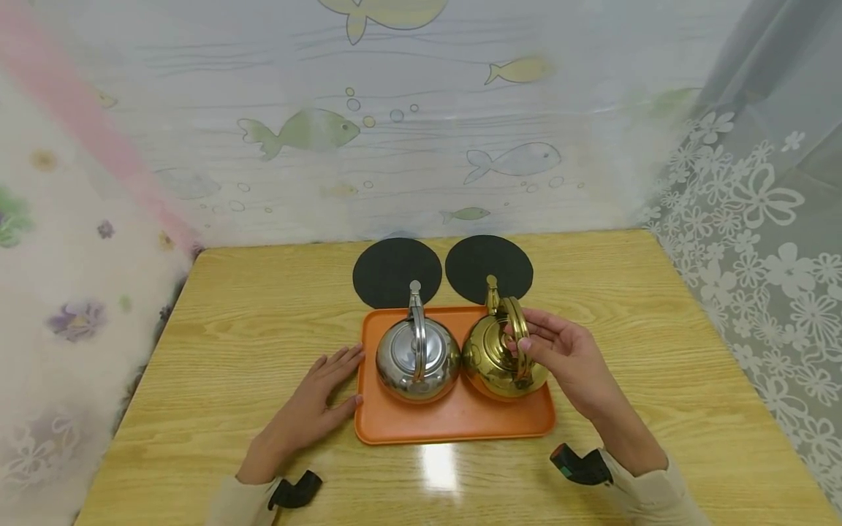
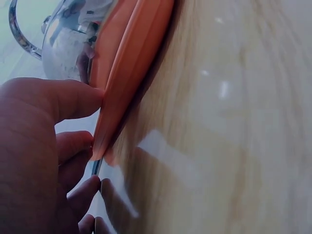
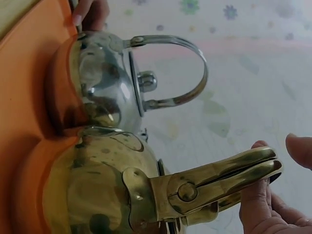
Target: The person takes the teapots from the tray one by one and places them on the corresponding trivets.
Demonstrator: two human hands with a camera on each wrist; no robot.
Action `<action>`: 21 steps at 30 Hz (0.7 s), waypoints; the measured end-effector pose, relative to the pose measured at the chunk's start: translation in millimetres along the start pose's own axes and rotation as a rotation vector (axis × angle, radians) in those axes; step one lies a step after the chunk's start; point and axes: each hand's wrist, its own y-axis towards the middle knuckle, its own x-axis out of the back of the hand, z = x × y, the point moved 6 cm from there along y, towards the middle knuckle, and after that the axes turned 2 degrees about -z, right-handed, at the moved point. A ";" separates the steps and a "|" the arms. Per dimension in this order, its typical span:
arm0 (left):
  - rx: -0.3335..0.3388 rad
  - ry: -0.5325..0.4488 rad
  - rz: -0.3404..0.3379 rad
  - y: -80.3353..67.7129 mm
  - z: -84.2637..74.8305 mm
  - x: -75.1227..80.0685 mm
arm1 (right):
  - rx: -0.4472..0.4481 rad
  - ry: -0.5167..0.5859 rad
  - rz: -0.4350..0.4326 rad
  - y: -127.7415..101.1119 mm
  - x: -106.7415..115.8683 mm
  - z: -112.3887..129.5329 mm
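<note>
A silver kettle (image 1: pixel 421 361) and a gold kettle (image 1: pixel 503 358) stand side by side on an orange tray (image 1: pixel 454 424), their spouts pointing to the far side. My right hand (image 1: pixel 572 358) is at the gold kettle's raised handle, its fingers passing under and curling round it. In the right wrist view the thumb (image 3: pixel 300 150) shows a small gap from the gold handle (image 3: pixel 219 180). With fingers spread and fairly straight, my left hand (image 1: pixel 312 405) touches the tray's left edge. The left wrist view shows the thumb and a fingertip against the tray rim (image 2: pixel 129 68).
Two round black mats (image 1: pixel 397 274) (image 1: pixel 490 267) lie behind the tray on the wooden table (image 1: pixel 263 314). A fish-patterned curtain (image 1: pixel 408 161) hangs along the back edge, with floral curtains at both sides. Black devices (image 1: pixel 296 489) sit at both wrists.
</note>
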 end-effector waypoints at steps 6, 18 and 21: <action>-0.009 -0.012 -0.027 -1.2 0.6 -1.2 | -0.007 -0.025 -0.053 1.5 1.8 -0.1; -0.019 -0.015 -0.064 -3.1 -0.4 -2.9 | 0.007 -0.048 -0.072 1.4 2.9 1.4; -0.037 -0.004 -0.088 -3.0 -1.0 -2.9 | 0.009 -0.049 -0.073 1.3 3.4 2.4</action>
